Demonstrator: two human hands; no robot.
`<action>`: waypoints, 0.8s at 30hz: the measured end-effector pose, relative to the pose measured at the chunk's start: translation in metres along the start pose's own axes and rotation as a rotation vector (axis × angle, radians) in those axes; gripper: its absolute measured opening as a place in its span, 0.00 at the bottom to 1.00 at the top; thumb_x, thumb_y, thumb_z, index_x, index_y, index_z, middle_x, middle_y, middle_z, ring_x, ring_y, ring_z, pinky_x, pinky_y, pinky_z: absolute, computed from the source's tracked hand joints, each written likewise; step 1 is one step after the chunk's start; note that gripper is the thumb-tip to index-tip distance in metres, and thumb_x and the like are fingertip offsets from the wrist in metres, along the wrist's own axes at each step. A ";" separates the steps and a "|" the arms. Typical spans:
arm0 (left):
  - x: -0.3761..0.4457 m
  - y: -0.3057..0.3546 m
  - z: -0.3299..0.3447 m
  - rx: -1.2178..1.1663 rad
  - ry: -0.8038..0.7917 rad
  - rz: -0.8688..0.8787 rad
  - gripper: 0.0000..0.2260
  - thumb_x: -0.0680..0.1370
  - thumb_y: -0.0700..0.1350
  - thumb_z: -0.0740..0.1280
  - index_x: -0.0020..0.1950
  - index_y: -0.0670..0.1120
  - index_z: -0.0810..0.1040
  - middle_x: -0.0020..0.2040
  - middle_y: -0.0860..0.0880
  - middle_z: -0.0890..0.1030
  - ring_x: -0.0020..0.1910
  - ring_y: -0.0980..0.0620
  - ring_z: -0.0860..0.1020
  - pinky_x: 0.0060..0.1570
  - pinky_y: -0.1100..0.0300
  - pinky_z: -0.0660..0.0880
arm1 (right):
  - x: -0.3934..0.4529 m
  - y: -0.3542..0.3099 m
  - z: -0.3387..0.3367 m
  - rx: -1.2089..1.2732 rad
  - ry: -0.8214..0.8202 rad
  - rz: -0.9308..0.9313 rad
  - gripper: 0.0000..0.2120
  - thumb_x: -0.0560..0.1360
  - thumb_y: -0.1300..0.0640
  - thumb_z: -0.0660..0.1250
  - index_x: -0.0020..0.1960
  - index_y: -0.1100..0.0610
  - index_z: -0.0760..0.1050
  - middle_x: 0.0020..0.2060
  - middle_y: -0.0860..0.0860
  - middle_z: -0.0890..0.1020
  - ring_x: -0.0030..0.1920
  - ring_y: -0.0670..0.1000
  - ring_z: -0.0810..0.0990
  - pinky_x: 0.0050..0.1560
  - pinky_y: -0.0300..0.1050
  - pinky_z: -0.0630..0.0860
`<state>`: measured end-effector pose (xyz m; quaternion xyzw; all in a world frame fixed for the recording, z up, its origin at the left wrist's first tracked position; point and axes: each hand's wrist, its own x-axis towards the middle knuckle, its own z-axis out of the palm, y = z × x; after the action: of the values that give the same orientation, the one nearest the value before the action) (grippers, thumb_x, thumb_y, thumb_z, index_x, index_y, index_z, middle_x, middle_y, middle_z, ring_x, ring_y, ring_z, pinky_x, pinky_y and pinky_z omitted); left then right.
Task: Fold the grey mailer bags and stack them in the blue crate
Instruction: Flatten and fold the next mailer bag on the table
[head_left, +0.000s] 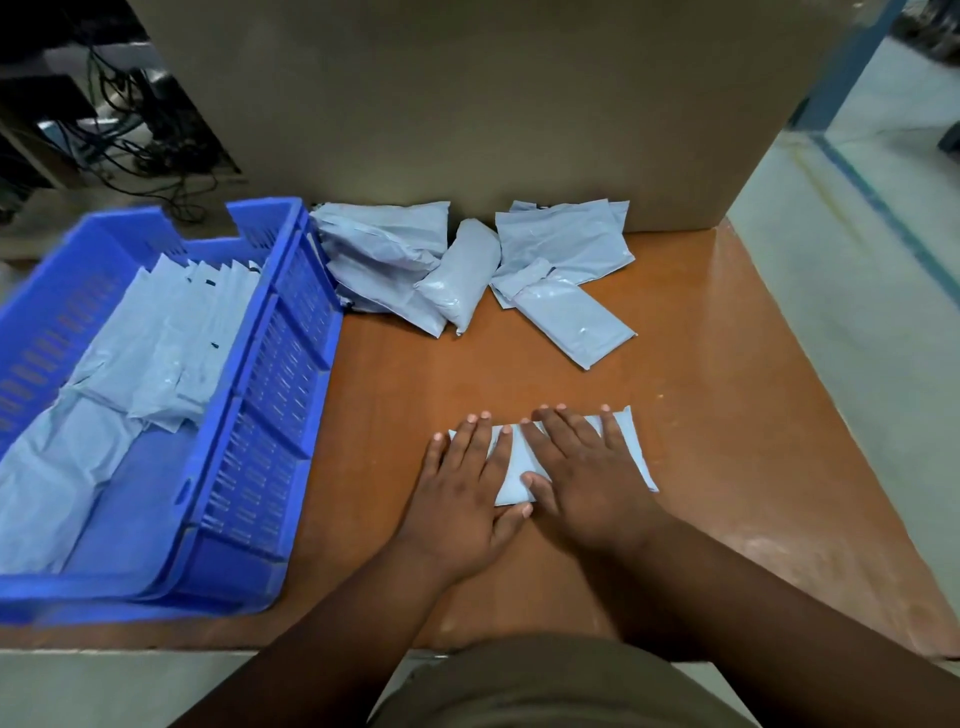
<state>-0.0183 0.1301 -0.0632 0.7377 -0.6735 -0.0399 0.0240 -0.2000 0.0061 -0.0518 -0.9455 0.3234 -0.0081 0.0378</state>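
Flattening one mailer while the crate waits at 9 o'clock

You've got the blue crate (291, 332) parked at 9 o'clock, folded grey bags (150, 353) already lying in it, so dropping the next one in is probably just a short swing over. Up at 12 o'clock the loose pile of mailer bags (457, 265) sits against the big cardboard box (493, 104), within reach but clear of your work patch on the brown table (727, 364). Dead centre, your left hand (467, 483) is flat, fingers straight and spread, pressing the mailer bag (631, 447) down. Your right hand (582, 473), toward 3 o'clock, does the same, likely creasing the fold. Neither hand actually grips it.
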 end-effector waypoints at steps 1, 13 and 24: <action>0.000 -0.002 0.001 -0.009 0.005 0.008 0.37 0.83 0.71 0.42 0.87 0.53 0.43 0.88 0.48 0.43 0.86 0.49 0.40 0.83 0.40 0.46 | 0.000 -0.002 -0.002 0.006 -0.004 0.016 0.32 0.85 0.35 0.44 0.85 0.47 0.57 0.83 0.51 0.64 0.83 0.56 0.61 0.82 0.68 0.49; -0.006 -0.024 -0.011 -0.055 0.070 0.098 0.33 0.86 0.66 0.48 0.87 0.51 0.52 0.88 0.50 0.47 0.86 0.52 0.42 0.83 0.41 0.46 | -0.020 -0.009 -0.022 0.034 0.054 0.135 0.32 0.85 0.33 0.48 0.83 0.48 0.61 0.84 0.55 0.60 0.84 0.58 0.57 0.83 0.64 0.50; 0.055 0.041 -0.001 0.047 0.003 0.132 0.31 0.86 0.58 0.48 0.85 0.44 0.60 0.84 0.44 0.62 0.85 0.45 0.57 0.82 0.41 0.52 | -0.001 0.033 0.000 0.102 -0.022 0.137 0.28 0.86 0.40 0.43 0.83 0.46 0.61 0.85 0.51 0.59 0.85 0.55 0.54 0.83 0.64 0.49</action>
<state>-0.0535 0.0718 -0.0601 0.6922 -0.7214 -0.0212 0.0104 -0.2206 -0.0194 -0.0547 -0.9181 0.3859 -0.0116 0.0898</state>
